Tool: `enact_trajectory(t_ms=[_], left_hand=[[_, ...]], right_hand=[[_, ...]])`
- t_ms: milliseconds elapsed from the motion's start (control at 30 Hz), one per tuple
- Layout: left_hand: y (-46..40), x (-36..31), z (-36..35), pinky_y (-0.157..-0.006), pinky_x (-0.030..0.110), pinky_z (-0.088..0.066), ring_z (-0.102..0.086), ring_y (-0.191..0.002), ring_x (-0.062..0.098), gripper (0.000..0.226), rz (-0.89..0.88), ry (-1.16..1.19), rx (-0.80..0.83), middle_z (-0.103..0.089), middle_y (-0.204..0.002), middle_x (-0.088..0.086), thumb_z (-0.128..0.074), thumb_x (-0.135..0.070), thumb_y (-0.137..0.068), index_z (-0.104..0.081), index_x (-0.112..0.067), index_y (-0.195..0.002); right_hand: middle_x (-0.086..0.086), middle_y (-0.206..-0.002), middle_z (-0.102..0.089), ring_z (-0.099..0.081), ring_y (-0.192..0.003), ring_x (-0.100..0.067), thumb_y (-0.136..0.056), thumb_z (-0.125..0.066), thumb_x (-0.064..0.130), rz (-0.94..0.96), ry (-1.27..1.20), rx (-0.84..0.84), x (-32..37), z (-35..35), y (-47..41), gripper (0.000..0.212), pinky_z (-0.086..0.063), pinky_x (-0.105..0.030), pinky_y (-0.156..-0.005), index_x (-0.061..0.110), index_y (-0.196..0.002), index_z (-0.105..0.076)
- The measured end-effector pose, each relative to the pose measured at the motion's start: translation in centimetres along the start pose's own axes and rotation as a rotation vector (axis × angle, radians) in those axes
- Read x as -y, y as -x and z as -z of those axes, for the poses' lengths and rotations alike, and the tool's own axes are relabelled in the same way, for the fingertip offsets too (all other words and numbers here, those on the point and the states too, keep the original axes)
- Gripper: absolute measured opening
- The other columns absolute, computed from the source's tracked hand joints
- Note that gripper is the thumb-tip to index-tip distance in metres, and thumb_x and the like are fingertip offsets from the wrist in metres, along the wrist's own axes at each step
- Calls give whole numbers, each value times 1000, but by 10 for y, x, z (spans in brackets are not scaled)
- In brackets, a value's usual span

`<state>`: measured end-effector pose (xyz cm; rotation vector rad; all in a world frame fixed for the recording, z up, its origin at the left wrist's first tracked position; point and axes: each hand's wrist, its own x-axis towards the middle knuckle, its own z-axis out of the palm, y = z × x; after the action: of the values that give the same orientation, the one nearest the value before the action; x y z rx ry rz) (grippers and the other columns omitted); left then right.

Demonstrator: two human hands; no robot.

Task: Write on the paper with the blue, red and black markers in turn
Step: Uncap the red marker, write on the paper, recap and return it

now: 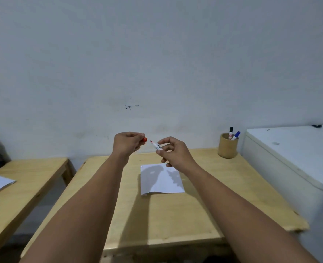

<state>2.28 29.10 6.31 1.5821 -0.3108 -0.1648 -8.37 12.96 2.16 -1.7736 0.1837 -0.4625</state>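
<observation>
Wooden table (176, 215) with white paper (161, 179) lying flat mid-table, partly shadowed by the hands; small blue mark at its far-left corner, unreadable. White cabinet (293, 158) right, cut off by the frame. Second table (20, 186) left, also cut off. Wooden cup (228, 146) far right holds black marker (230, 130) and blue marker (236, 135), lower bodies hidden. Left hand (127, 143), grip closed on red cap (144, 139). Right hand (173, 151) pinches uncapped red marker (155, 145) above the paper, rear end hidden.

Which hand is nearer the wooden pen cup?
Right. The right hand, holding the red marker, is closer to the pen cup; the left hand is farther left.
</observation>
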Motion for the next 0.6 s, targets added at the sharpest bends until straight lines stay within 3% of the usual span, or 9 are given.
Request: enact_trajectory(t_ms=[133,333,600], left_hand=[[11,-13,-12,-76,30,-53,-75,-79,17,15,-47,-59,29,-79,-92,14,-76,-13,-90,-77,1,-96],[23,-22,-30,-82,36,-55,-76,-76,16,13,-88,-129,69,-78,-81,10,-76,-10,-90,-78,2,-94],[23,-12,-72,-92,44,-59,-74,-79,21,12,-76,-188,110,-78,-86,19,-76,-10,-89,-79,1,-89]], right_hand=[[4,-89,-72,-71,-62,-18,-94,-78,11,13,38,-26,12,9,9,17,-52,-26,-55,24,-105,-74],[2,-90,-73,-71,-59,-15,-93,-79,10,9,55,-62,16,23,16,16,-51,-25,-54,23,-102,-75],[1,-92,-73,-69,-56,-11,-92,-77,8,-3,84,-111,1,50,19,18,-50,-25,-53,24,-97,-75]])
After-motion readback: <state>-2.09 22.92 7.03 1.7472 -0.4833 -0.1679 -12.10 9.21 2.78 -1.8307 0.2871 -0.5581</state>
